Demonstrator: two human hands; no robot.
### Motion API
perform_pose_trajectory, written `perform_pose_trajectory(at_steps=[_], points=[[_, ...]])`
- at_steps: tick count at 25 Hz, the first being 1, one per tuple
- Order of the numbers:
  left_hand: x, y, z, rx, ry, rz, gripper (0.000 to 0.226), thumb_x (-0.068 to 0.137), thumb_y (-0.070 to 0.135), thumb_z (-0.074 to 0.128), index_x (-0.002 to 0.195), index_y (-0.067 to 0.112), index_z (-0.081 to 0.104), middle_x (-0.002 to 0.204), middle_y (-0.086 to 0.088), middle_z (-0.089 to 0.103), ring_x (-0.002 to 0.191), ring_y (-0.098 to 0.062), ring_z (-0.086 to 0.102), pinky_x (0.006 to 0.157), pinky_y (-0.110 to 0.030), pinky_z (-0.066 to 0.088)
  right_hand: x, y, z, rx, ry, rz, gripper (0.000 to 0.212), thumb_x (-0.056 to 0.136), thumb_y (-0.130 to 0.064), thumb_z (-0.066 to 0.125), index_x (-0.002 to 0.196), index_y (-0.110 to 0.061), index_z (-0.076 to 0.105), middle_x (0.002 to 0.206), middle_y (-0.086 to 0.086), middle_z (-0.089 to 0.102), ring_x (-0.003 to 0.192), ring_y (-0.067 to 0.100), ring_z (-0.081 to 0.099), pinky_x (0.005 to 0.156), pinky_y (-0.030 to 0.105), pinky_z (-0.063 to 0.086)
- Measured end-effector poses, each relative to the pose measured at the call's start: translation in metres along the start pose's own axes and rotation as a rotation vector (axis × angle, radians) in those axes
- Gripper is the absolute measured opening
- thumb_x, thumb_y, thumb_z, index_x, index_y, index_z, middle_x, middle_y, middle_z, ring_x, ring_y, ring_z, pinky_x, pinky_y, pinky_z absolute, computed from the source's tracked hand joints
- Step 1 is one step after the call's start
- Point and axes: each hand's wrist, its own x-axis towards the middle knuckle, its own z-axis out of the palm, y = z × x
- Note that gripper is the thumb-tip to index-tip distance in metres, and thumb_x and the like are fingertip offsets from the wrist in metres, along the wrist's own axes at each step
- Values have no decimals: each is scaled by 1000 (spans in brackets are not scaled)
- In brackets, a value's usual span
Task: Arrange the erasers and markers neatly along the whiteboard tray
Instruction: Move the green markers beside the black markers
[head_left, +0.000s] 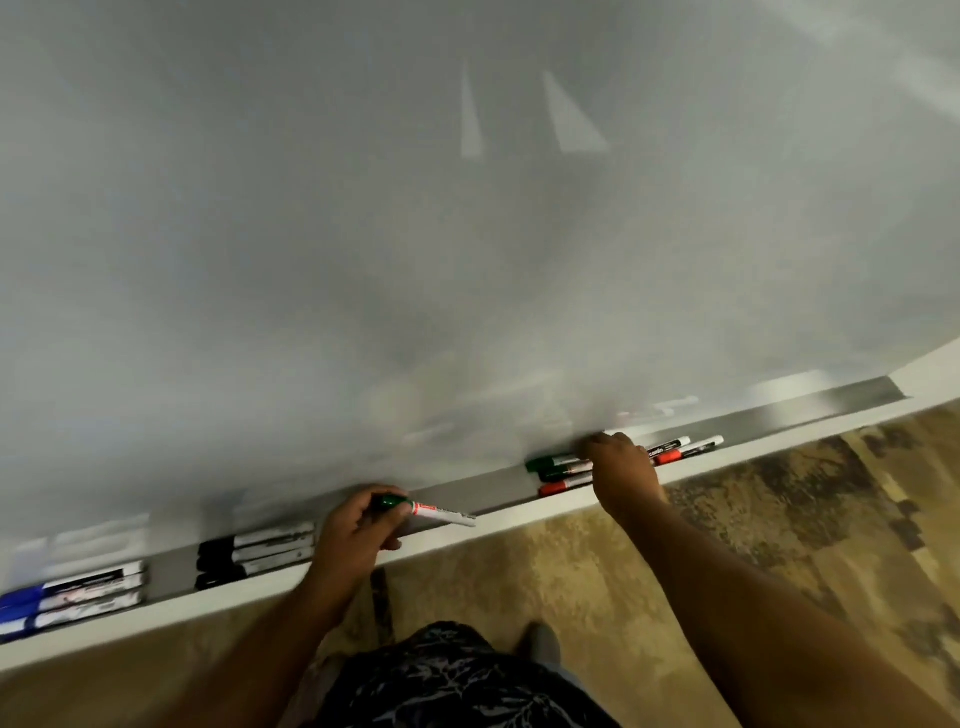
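A grey whiteboard tray (478, 493) runs from lower left to upper right under the board. My left hand (358, 525) is shut on a green-capped marker (431, 512) just above the tray's middle. My right hand (618, 467) rests over a loose cluster further right: a green marker (545, 462), a dark one below it and a red-capped one (563, 487); whether its fingers grip any is hidden. Two more markers (685, 449), one red-capped, lie right of that hand. Three black-capped markers (254, 553) sit side by side left of centre, and three blue-capped ones (67, 597) at far left.
The whiteboard (467, 234) fills the upper view. The tray's right end (831, 400) is bare metal. A white ledge (519, 519) fronts the tray. Below are patterned brown carpet (779, 519), my dark patterned clothing and a shoe (540, 639).
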Motion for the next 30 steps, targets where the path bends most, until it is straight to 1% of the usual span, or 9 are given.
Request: perform_pose_trajectory(at_steps=[3, 5, 7, 10, 12, 14, 19, 26, 30], points=[[-6, -2, 22, -214, 33, -81, 10, 97, 10, 67, 104, 12, 74, 105, -12, 80, 94, -27, 77, 67, -35, 63, 8, 16, 7, -59, 9, -113, 45, 92, -8, 50, 127, -31, 66, 132, -6, 66, 118, 27, 58, 89, 37, 47], [-10, -6, 36, -292, 50, -108, 10, 99, 13, 65, 101, 12, 74, 109, -14, 79, 93, -27, 76, 65, -33, 62, 10, 27, 12, -50, 24, -175, 41, 92, -8, 52, 125, -28, 68, 126, -3, 70, 113, 29, 61, 86, 39, 48], [-12, -10, 45, -328, 76, -125, 12, 100, 15, 63, 99, 12, 75, 110, -18, 78, 91, -26, 76, 66, -33, 62, 13, 35, 13, -57, 26, -249, 31, 93, -13, 55, 118, -25, 70, 122, 0, 71, 111, 31, 63, 84, 39, 48], [-15, -16, 51, -361, 109, -134, 13, 101, 16, 62, 103, 9, 74, 109, -20, 78, 89, -27, 77, 71, -33, 63, 18, 45, 15, -38, 33, -353, 20, 97, -26, 57, 111, -25, 72, 117, 1, 71, 114, 31, 63, 84, 40, 48], [-16, -18, 52, -372, 132, -132, 13, 100, 13, 63, 102, 10, 75, 107, -21, 78, 90, -30, 78, 73, -33, 63, 19, 49, 20, -34, 15, -395, 27, 103, -39, 50, 118, -28, 70, 125, -4, 67, 123, 25, 57, 89, 39, 47], [-16, -19, 51, -396, 163, -139, 13, 100, 10, 62, 100, 9, 75, 106, -22, 77, 90, -31, 78, 73, -33, 63, 20, 52, 24, -11, -3, -403, 34, 105, -46, 45, 125, -31, 68, 132, -7, 63, 130, 21, 52, 95, 38, 45], [-15, -19, 44, -382, 178, -143, 16, 101, 9, 61, 112, 2, 70, 110, -23, 76, 95, -31, 77, 76, -34, 64, 20, 54, 29, 19, -2, -399, 33, 106, -42, 45, 128, -32, 67, 137, -7, 60, 134, 19, 47, 102, 38, 43], [-10, -17, 36, -367, 188, -162, 17, 101, 9, 61, 115, 1, 67, 112, -21, 76, 99, -32, 76, 78, -34, 64, 15, 47, 34, 91, 36, -334, 25, 105, -32, 50, 122, -25, 67, 132, -3, 59, 121, 23, 55, 94, 40, 44], [-5, -19, 27, -372, 193, -179, 17, 101, 9, 61, 115, 1, 67, 112, -21, 76, 97, -31, 77, 77, -34, 64, 9, 44, 39, 90, 54, -291, 25, 105, -32, 48, 126, -28, 60, 136, -5, 54, 121, 20, 53, 98, 39, 42]])
